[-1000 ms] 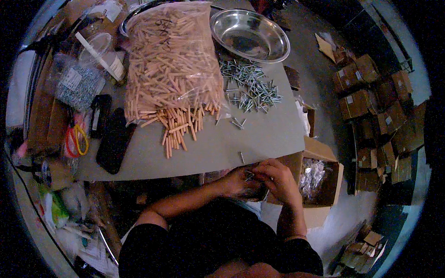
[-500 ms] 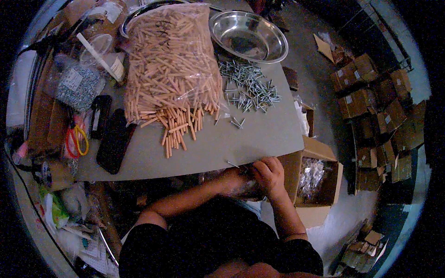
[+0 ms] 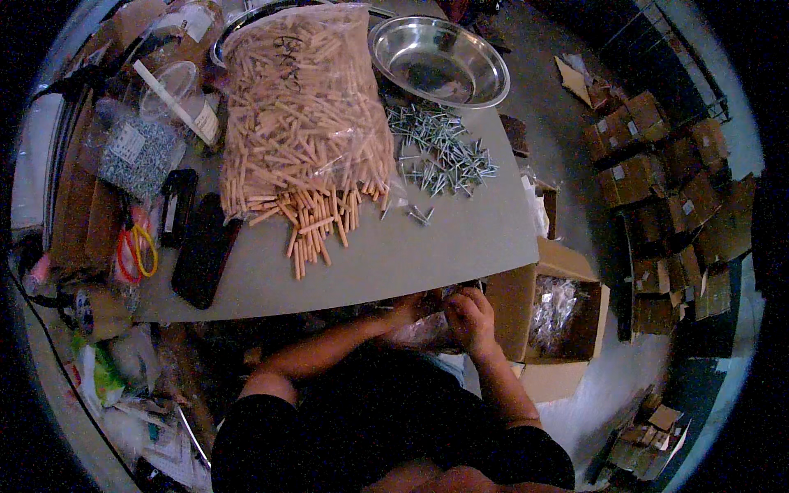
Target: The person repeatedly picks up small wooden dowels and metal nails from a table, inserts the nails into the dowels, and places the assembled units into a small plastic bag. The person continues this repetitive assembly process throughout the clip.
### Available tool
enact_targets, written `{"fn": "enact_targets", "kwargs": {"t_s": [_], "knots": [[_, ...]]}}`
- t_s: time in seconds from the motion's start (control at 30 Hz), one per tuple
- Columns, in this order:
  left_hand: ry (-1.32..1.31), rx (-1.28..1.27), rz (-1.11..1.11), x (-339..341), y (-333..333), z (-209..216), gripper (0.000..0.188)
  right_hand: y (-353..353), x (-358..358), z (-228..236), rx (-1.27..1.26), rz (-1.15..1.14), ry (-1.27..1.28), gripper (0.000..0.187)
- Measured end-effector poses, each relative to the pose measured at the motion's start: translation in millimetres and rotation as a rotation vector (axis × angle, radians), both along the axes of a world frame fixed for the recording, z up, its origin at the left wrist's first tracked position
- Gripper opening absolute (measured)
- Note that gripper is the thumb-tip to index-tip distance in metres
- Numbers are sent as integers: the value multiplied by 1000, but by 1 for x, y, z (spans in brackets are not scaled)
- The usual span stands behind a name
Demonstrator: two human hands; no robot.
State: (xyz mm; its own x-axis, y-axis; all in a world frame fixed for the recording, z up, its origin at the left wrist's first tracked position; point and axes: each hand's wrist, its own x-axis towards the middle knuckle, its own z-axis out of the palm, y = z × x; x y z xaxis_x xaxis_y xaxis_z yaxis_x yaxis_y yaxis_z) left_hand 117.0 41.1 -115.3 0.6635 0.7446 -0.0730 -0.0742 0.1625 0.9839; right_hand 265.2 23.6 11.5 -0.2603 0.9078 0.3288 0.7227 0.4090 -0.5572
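Note:
My left hand (image 3: 411, 307) is just below the table's front edge, in shadow, closed on a clear plastic bag (image 3: 421, 332) that hangs between my hands. Close beside it, my right hand (image 3: 468, 314) has its fingers curled together over the bag's right side; what they pinch is hidden. On the grey table (image 3: 411, 263) beyond lie a pile of silver screws (image 3: 448, 152) and a few loose screws (image 3: 422, 216). A large clear bag of wooden dowels (image 3: 304, 107) lies left of the pile, with several loose dowels (image 3: 311, 234) spilling from its near end.
A steel bowl (image 3: 440, 62) stands behind the screws. Left are a bag of small metal parts (image 3: 140, 156), scissors (image 3: 136, 251) and a black phone-like slab (image 3: 205, 255). An open carton (image 3: 596, 324) holding clear packets stands by my right arm; stacked cartons (image 3: 629, 181) are farther right.
The single screw at the table's front edge is gone from there. My right hand has dropped slightly toward me, and more of the plastic bag shows between my hands.

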Motion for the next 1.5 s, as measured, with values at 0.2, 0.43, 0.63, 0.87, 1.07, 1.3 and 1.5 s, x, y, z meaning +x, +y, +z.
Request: {"fn": "enact_targets", "kwargs": {"t_s": [0.2,0.43,0.63,0.87,1.07,1.3,1.5], "knots": [[100,186,-106,-22,-6,52,37,-7,-12,15,-124,136,-27,19],[-114,6,-172,-27,-26,48,57,8,-15,49,-265,206,-15,22],[-313,-47,-174,-58,-19,103,83,3,-22,83,-343,473,-57,26],[-194,-74,77,-58,-17,124,53,8,-25,95,-455,278,277,17],[47,174,247,-61,-9,148,24,0,-10,73,-879,31,477,18],[71,-103,159,-57,-17,143,20,-3,-9,54,-1041,152,590,10],[-20,-208,271,-48,-20,117,21,-7,4,66,-1072,20,572,11]]}}
